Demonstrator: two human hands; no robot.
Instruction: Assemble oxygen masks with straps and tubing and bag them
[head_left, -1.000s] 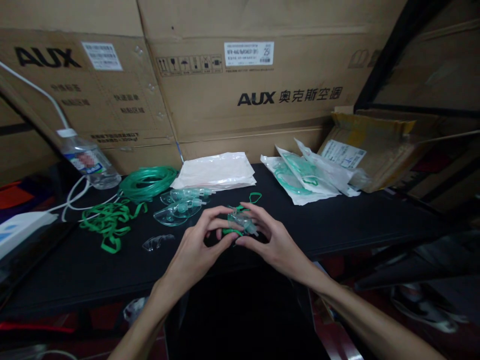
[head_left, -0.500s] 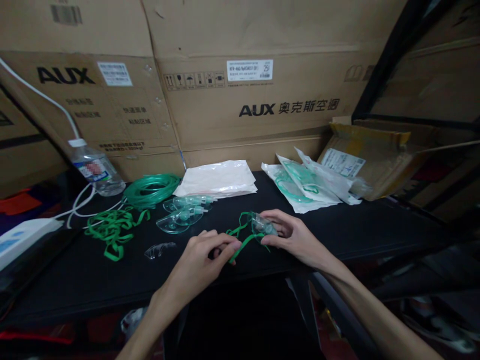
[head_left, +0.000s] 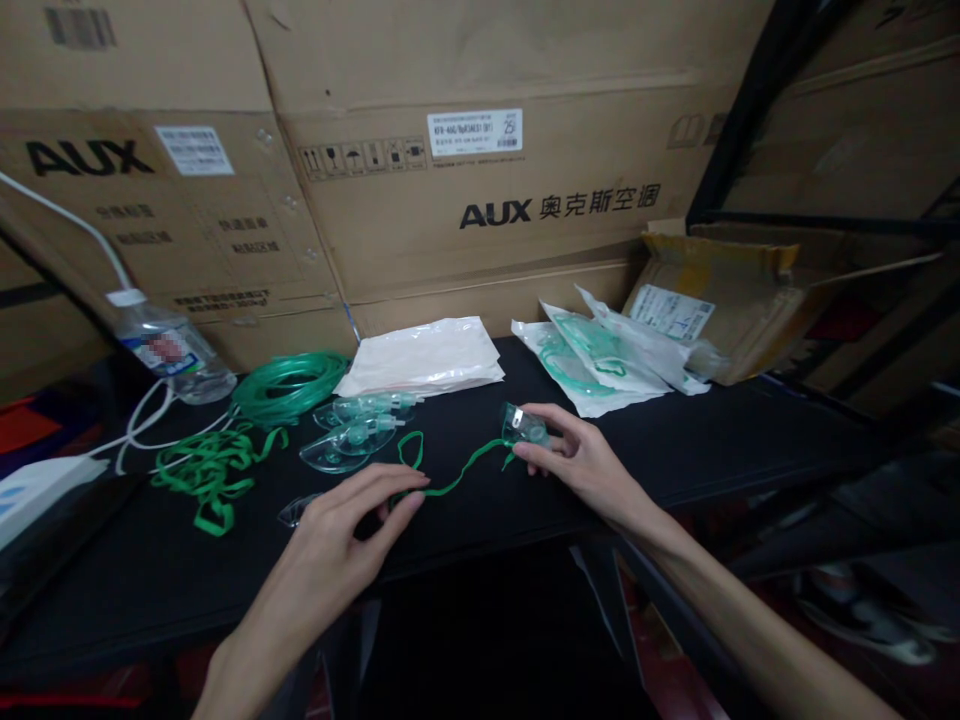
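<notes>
Head view: I see right hand (head_left: 577, 455) gripping clear mask (head_left: 525, 424) over dark surface (head_left: 675, 435). Green strap (head_left: 471, 465) runs from mask to left hand (head_left: 352, 515), pinching it. More masks (head_left: 349, 445) lie left, just in front of white packets (head_left: 424, 355); strap pile (head_left: 206, 465) farther left, near coiled green tubing (head_left: 289, 385).

Slender left forearm (head_left: 262, 632) and slender right forearm (head_left: 733, 608), both bare to the frame edge. Bare left hand (head_left: 337, 530) and bare right hand (head_left: 581, 460): long, slim fingers. Black, shadowed area (head_left: 487, 635) between forearms: clothing indistinguishable.
</notes>
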